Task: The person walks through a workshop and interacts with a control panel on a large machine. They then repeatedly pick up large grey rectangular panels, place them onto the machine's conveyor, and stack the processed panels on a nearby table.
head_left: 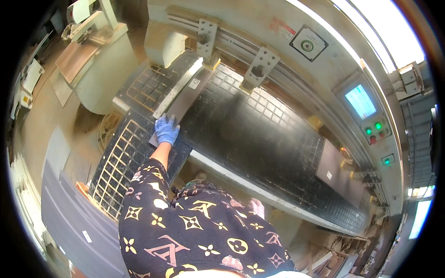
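Observation:
My left hand, in a blue glove, lies on the near end of a narrow grey-brown panel. Its fingers are spread apart and grip nothing. The panel bears a small white label and lies along a straight metal bar on the black machine bed. Just beyond the front of my patterned top, a pale pink shape shows by the machine's front edge. It may be my right hand, but its fingers cannot be made out.
A second grey-brown panel lies at the bed's right end. Perforated metal brackets hang from the rail above. A lit screen and buttons are on the right. Dark grey panels lie at lower left, beside the black grid table.

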`<state>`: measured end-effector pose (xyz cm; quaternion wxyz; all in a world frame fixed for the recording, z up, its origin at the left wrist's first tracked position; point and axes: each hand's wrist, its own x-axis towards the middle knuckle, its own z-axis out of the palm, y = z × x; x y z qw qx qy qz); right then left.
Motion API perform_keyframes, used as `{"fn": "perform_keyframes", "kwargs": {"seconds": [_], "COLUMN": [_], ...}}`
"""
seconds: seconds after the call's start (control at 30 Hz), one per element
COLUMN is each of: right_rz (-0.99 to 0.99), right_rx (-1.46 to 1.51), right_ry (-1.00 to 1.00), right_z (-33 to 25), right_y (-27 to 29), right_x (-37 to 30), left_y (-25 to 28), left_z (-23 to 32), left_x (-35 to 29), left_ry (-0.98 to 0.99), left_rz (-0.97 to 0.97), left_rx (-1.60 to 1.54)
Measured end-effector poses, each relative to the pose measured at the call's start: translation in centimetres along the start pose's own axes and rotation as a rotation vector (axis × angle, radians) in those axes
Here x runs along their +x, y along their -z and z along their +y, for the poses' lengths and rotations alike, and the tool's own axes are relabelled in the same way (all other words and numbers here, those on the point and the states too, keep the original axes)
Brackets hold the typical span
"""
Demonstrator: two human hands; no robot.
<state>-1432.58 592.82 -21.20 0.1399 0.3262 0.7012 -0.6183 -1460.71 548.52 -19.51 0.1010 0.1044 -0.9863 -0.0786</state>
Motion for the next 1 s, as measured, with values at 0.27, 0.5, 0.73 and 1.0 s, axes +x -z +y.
{"fn": "perform_keyframes", "kwargs": {"seconds": [0.27, 0.5, 0.73, 1.0], "right_rz": [0.105, 0.142, 0.201, 0.39], "right_rx": [0.056, 0.023, -0.038, 0.215], "right_ry": [-0.176, -0.148, -0.028, -0.045], "right_z": [0.4, -1.1, -0.3, 2.3], "right_y": [-1.8, -3.4, -4.6, -5.7], "right_x": [-4.6, -5.7, -4.0, -5.9], "left_y": [-2.7, -2.2, 22.4, 22.1], "left_z": [3.5, 7.0, 29.6, 39.4], "left_x": [7.5, 10.1, 16.3, 19.6], "left_ry": [-0.102, -0.096, -0.874, -0.808], "left_rz": [0.046, 0.022, 0.585, 0.377], "left_rx": [-0.025, -0.178, -0.441, -0.262]}}
